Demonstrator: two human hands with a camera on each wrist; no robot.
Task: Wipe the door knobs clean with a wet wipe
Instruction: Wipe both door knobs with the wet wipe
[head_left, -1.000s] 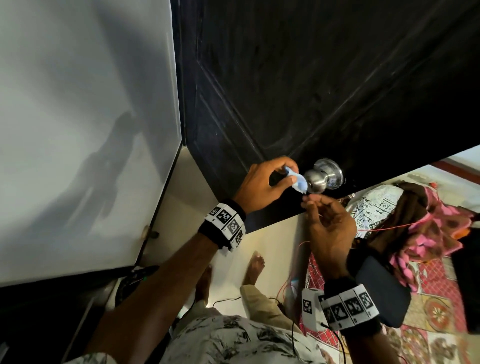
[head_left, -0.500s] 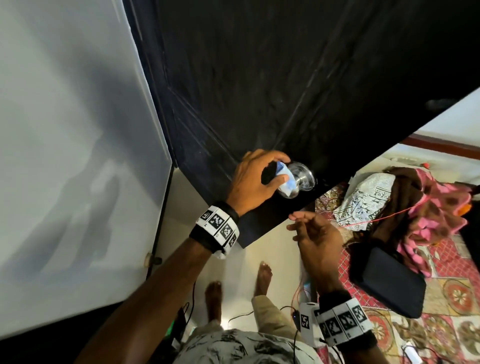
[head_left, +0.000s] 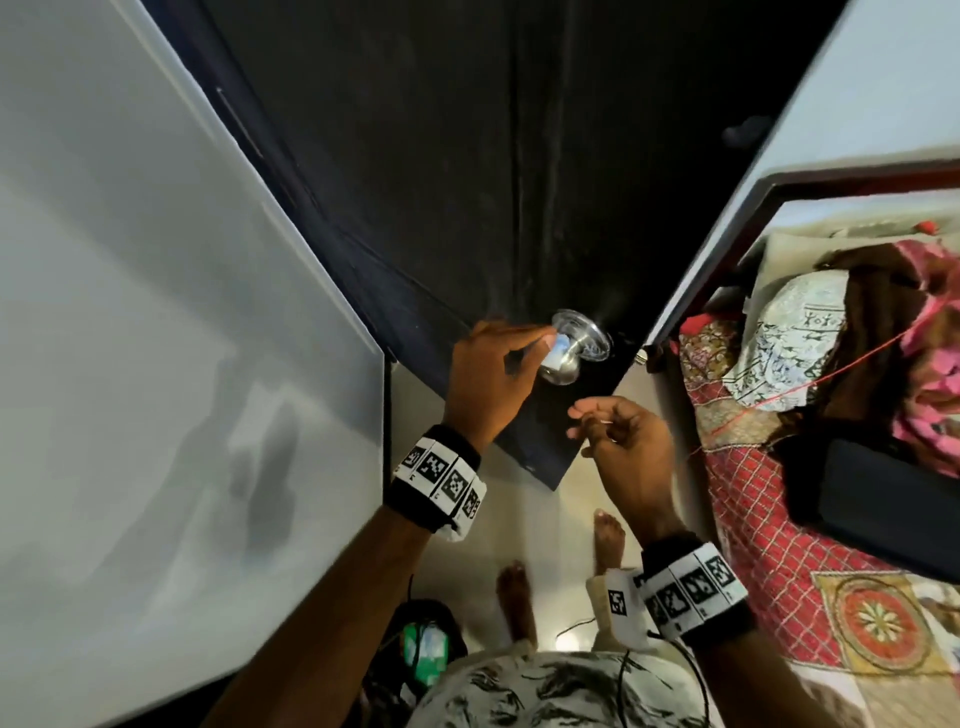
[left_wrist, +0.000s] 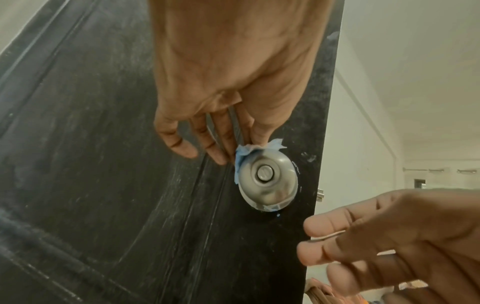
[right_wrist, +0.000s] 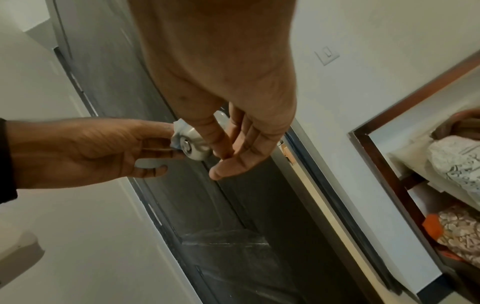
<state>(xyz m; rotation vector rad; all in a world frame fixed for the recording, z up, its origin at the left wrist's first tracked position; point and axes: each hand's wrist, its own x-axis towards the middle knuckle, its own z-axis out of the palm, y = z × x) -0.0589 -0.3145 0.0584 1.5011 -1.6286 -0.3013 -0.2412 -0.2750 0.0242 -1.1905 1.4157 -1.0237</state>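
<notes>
A round silver door knob (head_left: 576, 343) sits on the dark door (head_left: 467, 182) near its free edge. My left hand (head_left: 540, 348) pinches a small blue-white wet wipe (head_left: 558, 356) and presses it on the knob's left rim. The left wrist view shows the wipe (left_wrist: 246, 153) bunched at the upper left of the knob (left_wrist: 267, 181), whose face is bare. My right hand (head_left: 582, 423) hovers below the knob without touching it, fingers loosely bent. A thin pale sliver shows between its fingers (left_wrist: 322, 226); I cannot tell what it is.
A white wall (head_left: 156, 312) runs left of the door, and the door frame (head_left: 727, 208) stands to the right. A bed with patterned cloth (head_left: 779, 493) and a dark flat object (head_left: 883, 499) lies at the right. My bare feet (head_left: 514, 592) and cables are on the floor below.
My right hand has dropped away from the knob's underside. The left hand has kept the wipe on the knob, working round its left side. The head view has swung.
</notes>
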